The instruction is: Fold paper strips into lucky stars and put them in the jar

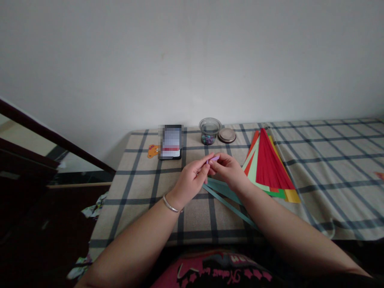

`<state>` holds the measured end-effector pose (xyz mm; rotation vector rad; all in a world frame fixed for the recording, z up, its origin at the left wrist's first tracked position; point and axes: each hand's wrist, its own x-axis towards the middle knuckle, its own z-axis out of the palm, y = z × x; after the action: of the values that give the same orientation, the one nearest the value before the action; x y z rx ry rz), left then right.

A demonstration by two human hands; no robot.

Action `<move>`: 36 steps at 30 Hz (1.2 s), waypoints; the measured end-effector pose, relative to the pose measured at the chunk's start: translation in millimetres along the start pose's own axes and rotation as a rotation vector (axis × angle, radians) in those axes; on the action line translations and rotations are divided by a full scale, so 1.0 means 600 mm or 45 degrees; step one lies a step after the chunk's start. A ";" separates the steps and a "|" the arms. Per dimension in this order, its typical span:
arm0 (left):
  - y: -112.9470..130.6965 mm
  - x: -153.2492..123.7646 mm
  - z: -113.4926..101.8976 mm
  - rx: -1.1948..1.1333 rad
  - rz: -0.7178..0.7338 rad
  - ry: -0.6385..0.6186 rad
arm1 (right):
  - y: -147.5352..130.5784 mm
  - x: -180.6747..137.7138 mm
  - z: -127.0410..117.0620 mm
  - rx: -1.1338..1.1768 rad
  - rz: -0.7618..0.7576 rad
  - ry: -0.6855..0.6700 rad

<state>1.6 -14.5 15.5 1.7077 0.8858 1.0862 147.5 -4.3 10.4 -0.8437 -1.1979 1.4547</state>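
Both hands meet above the middle of the checked tablecloth. Between the fingertips of my left hand (193, 175) and my right hand (229, 168) is a small purple paper strip (214, 159), pinched by both. Part of the strip is hidden behind the fingers. Beneath the hands and right forearm lie light blue paper strips (226, 206), apparently resting on the cloth. Just beyond my right hand, a fan of coloured paper strips (270, 164) is spread out, red on top, with green, orange and yellow showing under it.
A clear plastic cup (210, 130) with small purple and teal pieces stands near the wall, beside a round lid (227, 135). Left of it sits a phone (171, 143) next to an orange bear-shaped cutout (153, 151). The checked tablecloth (138, 188) ends at the left over a dark floor.
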 end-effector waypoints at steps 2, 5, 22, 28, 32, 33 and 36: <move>0.000 -0.002 0.001 0.026 0.010 0.008 | 0.000 0.000 0.001 0.001 0.000 0.006; 0.000 -0.002 0.000 0.086 0.031 0.024 | -0.001 0.000 0.001 -0.043 -0.001 0.067; -0.021 0.001 0.002 -0.085 0.027 0.145 | -0.001 0.000 -0.001 -0.162 -0.045 0.149; -0.017 0.003 0.001 -0.101 -0.010 0.160 | 0.001 0.000 -0.004 -0.176 -0.007 0.174; -0.014 0.003 0.001 -0.107 -0.012 0.148 | 0.001 -0.001 -0.004 -0.164 -0.005 0.198; -0.014 0.002 0.001 -0.118 -0.010 0.146 | 0.001 -0.001 -0.005 -0.153 -0.001 0.201; -0.014 0.003 0.002 -0.156 -0.004 0.144 | 0.001 0.000 -0.006 -0.108 0.031 0.174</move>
<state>2.2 -10.7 8.1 1.5559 0.8735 1.2195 150.6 -3.6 9.2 -1.0026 -1.1556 1.3508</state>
